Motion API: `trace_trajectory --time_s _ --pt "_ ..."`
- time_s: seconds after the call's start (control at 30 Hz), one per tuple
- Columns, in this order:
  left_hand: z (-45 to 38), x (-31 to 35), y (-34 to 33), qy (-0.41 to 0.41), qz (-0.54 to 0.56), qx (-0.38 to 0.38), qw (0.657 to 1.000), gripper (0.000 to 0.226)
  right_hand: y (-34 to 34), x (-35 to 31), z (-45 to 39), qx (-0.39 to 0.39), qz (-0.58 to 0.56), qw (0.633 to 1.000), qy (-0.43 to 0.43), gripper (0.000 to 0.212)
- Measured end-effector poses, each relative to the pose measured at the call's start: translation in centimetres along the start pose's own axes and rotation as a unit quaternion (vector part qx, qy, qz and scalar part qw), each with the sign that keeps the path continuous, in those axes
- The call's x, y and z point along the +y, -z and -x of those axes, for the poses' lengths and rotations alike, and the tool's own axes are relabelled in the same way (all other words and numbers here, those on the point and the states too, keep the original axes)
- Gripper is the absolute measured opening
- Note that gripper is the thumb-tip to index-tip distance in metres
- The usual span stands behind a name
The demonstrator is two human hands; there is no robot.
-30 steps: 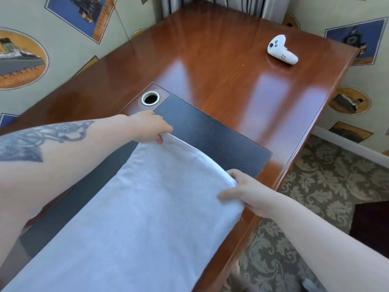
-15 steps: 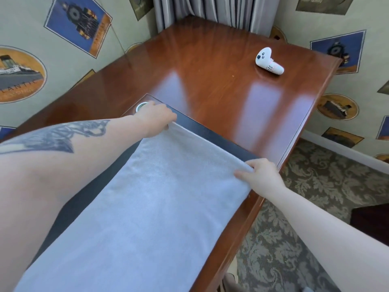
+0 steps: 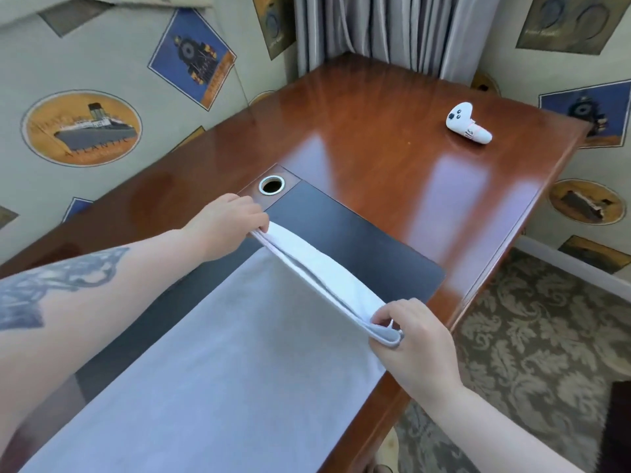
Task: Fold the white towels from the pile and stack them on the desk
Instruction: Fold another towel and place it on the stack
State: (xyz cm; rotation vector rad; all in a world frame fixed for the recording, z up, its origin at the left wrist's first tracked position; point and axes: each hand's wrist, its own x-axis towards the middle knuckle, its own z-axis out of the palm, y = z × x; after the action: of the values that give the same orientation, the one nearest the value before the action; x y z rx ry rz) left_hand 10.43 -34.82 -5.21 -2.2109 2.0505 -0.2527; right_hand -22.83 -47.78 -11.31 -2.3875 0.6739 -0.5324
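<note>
A white towel (image 3: pixel 218 363) lies lengthwise on the dark mat (image 3: pixel 358 247) of the wooden desk (image 3: pixel 375 138), running from the bottom left toward the middle. Its far edge is lifted off the mat and shows doubled layers. My left hand (image 3: pixel 228 223) pinches the far left corner of that edge. My right hand (image 3: pixel 409 339) pinches the far right corner near the desk's right edge. The edge sags slightly between both hands. No towel pile or stack is in view.
A white hand controller (image 3: pixel 467 128) lies at the far right of the desk. A metal-ringed cable hole (image 3: pixel 271 185) sits just beyond my left hand. Curtains (image 3: pixel 386 29) hang behind the desk, and patterned carpet (image 3: pixel 532 336) lies to the right.
Both hands have drawn the towel's far edge back toward me and lifted it off the mat, uncovering more dark mat. Half a second ago that edge lay flat near the mat's far end.
</note>
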Motion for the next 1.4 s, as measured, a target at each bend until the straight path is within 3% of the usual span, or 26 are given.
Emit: trace_trajectory --time_s 0.17,0.4,0.63,0.73,0.9,0.97,1.03,1.07,1.1,1.17,1.2,1.23,1.33,1.4 --pt "5.3 0.3 0.2 -0.073 -0.002 0.021 0.997 0.042 -2.4 -2.9 3.8 -0.002 0.02 0.994 0.105 0.037" --pt "12.3 1.1 -2.9 -0.081 -0.041 -0.065 0.994 0.047 -7.2 -6.9 8.3 -0.086 0.045 0.975 0.202 0.039" --pt "15.5 1.9 -5.8 -0.123 -0.108 -0.149 0.975 0.049 -10.3 -8.1 11.8 -0.183 0.097 0.965 0.162 0.046" --pt "16.1 1.9 -6.7 -0.126 -0.108 -0.16 0.973 0.048 -10.9 -8.5 12.5 -0.19 0.096 0.967 0.143 0.047" --pt "16.2 2.9 -7.0 -0.059 -0.122 -0.284 0.949 0.039 -10.9 -9.7 12.7 -0.223 0.078 0.965 0.112 0.042" --pt "15.4 3.6 -6.0 -0.02 -0.078 -0.354 0.932 0.034 -11.0 -10.1 12.5 -0.286 0.088 0.95 0.087 0.029" --pt "14.1 3.9 -4.3 0.049 -0.007 -0.417 0.907 0.027 -11.0 -10.4 12.1 -0.361 0.064 0.93 0.02 0.033" --pt "13.2 4.2 -3.9 0.094 0.035 -0.406 0.909 0.027 -11.1 -10.6 11.6 -0.349 0.049 0.936 -0.005 0.041" --pt "12.5 5.0 -3.6 0.134 0.072 -0.36 0.92 0.029 -11.3 -11.0 10.8 -0.287 0.038 0.957 -0.01 0.044" --pt "11.0 8.0 -4.3 0.157 0.136 -0.175 0.962 0.032 -12.8 -11.2 8.6 -0.12 0.063 0.991 0.009 0.036" --pt "10.5 10.1 -5.2 0.154 0.159 -0.093 0.971 0.037 -13.6 -11.4 7.3 -0.079 0.086 0.993 -0.005 0.042" --pt "10.2 12.1 -6.3 0.16 0.163 -0.06 0.972 0.044 -14.3 -11.4 6.1 -0.087 0.114 0.989 -0.032 0.054" --pt "10.7 14.5 -10.1 0.253 0.154 -0.126 0.947 0.061 -16.0 -8.7 5.2 -0.162 0.207 0.963 -0.051 0.07" --pt "11.5 13.5 -12.3 0.307 0.161 -0.115 0.931 0.066 -15.9 -6.6 6.2 -0.158 0.238 0.956 -0.056 0.073"
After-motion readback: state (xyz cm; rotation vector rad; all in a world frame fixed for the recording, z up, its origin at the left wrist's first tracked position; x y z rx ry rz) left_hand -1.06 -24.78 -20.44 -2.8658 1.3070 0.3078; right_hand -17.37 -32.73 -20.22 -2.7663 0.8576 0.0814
